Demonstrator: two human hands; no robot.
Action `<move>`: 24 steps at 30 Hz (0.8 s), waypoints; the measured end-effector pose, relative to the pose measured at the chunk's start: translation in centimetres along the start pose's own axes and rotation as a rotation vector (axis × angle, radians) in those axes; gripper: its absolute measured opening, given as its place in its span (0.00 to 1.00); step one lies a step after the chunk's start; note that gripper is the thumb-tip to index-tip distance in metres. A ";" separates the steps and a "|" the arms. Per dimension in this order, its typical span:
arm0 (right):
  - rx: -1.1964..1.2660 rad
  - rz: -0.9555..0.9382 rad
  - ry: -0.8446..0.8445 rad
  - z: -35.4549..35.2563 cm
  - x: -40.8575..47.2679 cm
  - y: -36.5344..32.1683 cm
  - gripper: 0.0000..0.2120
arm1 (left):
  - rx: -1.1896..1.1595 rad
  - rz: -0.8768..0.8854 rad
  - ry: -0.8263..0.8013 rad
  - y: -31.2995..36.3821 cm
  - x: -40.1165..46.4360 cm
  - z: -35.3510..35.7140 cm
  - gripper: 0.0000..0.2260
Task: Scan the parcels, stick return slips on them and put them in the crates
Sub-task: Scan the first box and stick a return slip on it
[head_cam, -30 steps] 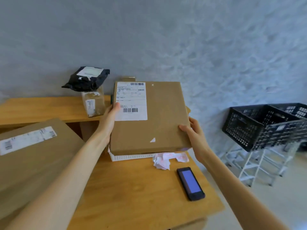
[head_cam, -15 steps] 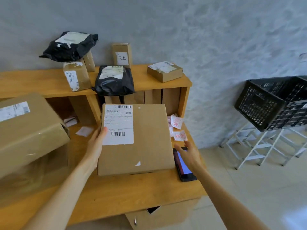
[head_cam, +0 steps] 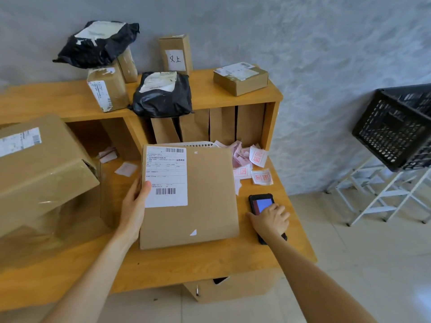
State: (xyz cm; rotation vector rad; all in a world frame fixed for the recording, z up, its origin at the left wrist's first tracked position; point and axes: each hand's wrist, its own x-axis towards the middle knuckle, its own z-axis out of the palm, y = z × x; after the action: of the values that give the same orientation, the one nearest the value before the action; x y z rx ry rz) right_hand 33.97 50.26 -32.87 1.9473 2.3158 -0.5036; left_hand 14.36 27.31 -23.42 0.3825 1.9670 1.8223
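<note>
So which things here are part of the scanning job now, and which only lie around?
In use: flat brown cardboard parcel, black handheld scanner, red-printed return slips, black plastic crate, left hand, right hand.
Lying about: black poly mailer, white folding stand.

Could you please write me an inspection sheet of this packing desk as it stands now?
Surface: wooden desk with a raised shelf at the back.
Job's things: flat cardboard parcel lies label up at desk centre; handheld scanner to its right, screen lit; return slips piled loose behind it; black crate on a white stand at right.
Clutter: large box at left; two black mailer bags and four small boxes on the shelf.
Grippers: left hand holds the parcel's left edge; right hand curls over the scanner.
Cables: nothing seen.
Surroundings: grey wall, tiled floor.
</note>
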 end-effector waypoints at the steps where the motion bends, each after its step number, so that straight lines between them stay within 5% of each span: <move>1: -0.003 0.014 0.008 0.1 0.1 -0.3 0.48 | 0.002 0.006 -0.002 -0.1 0.1 0.0 0.21; 12: 0.046 -0.020 0.067 -0.6 -0.7 -0.5 0.39 | 0.010 0.066 -0.018 -1.1 0.9 -0.6 0.21; 24: 0.225 -0.366 0.143 -9.6 -8.3 -2.8 0.37 | -0.054 0.078 -0.053 -2.0 1.4 -1.2 0.21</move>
State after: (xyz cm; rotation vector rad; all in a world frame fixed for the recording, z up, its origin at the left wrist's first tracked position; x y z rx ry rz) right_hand 34.32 44.79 -21.08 1.6902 2.8395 -0.7002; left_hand 12.77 26.74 -25.49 0.4918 1.8874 1.8892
